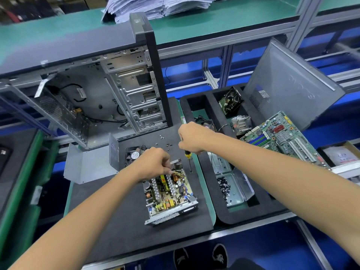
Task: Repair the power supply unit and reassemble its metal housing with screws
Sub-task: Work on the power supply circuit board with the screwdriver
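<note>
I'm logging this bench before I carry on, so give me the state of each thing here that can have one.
Power supply: housing open, board exposed.
Cover: off, lying beside the supply.
Tower case: side open, mostly gutted.
Screw tin: lid open.
Screwdriver: upright, tip on the mat.
Left hand: fingers curled at the supply's far end.
Right hand: gripping the screwdriver.

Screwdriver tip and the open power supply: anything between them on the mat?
Head view: only bare black mat lies between the screwdriver tip and the power supply. The loose screws lie farther back, toward the computer case.
</note>
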Demonstrator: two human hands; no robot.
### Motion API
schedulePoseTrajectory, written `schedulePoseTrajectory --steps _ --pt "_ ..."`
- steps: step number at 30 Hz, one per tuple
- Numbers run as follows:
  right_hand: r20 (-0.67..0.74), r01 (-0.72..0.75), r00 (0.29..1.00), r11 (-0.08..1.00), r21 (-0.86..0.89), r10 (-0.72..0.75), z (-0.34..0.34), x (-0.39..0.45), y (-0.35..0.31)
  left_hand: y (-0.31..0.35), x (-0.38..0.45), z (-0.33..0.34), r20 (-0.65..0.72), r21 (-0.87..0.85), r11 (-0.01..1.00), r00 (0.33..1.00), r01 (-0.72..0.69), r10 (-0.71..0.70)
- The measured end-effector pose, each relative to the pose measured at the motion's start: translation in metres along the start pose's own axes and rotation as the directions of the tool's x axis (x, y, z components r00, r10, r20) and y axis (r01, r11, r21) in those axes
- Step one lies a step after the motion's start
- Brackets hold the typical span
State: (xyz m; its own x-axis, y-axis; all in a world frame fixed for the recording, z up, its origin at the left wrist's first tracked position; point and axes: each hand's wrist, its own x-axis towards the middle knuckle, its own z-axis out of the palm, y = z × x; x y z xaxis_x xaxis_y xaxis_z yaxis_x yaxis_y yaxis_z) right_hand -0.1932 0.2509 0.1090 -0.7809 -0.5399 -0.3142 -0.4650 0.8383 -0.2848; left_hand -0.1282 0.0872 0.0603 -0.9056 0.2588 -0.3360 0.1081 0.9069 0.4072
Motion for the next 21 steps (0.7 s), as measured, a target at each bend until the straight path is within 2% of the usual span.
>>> schedulePoseTrajectory --steps 2,4,6,9,13,17,19,21 --pt "0.006 -0.01 1.0 1.0 0.011 0.01 0.001 0.001 -0.003 -0.001 -0.004 -0.002 0.006 0.042 0.998 0.999 -0.044 0.044" --pt "0.009 -0.011 1.0 1.0 0.029 0.01 0.003 0.003 -0.006 0.001 -0.007 -0.002 0.028 0.211 0.968 0.991 -0.133 0.13" --pt "-0.004 -0.022 1.0 0.999 0.038 0.022 0.005 0.004 -0.007 0.005 -0.009 0.0 0.049 0.429 0.868 0.965 -0.252 0.256" --pt "-0.021 -0.029 0.999 0.998 0.046 0.03 0.007 0.004 -0.008 0.007 -0.005 -0.001 0.074 0.557 0.761 0.933 -0.331 0.351" --pt "-0.039 -0.048 0.998 0.998 0.05 0.05 0.009 0.005 -0.007 0.004 0.007 0.003 -0.009 0.558 0.765 0.919 -0.323 0.394" --pt "-0.034 -0.054 0.998 0.996 0.066 0.057 0.01 0.004 -0.004 -0.006 0.013 0.016 -0.037 0.434 0.853 0.94 -0.291 0.339" --pt "-0.026 -0.055 0.998 0.996 0.075 0.057 0.011 0.003 -0.003 -0.014 0.012 0.021 -0.002 0.359 0.883 0.946 -0.301 0.323" --pt "-0.026 -0.056 0.998 0.995 0.079 0.058 0.012 0.003 -0.003 -0.021 0.01 0.025 0.091 0.358 0.875 0.945 -0.327 0.316"
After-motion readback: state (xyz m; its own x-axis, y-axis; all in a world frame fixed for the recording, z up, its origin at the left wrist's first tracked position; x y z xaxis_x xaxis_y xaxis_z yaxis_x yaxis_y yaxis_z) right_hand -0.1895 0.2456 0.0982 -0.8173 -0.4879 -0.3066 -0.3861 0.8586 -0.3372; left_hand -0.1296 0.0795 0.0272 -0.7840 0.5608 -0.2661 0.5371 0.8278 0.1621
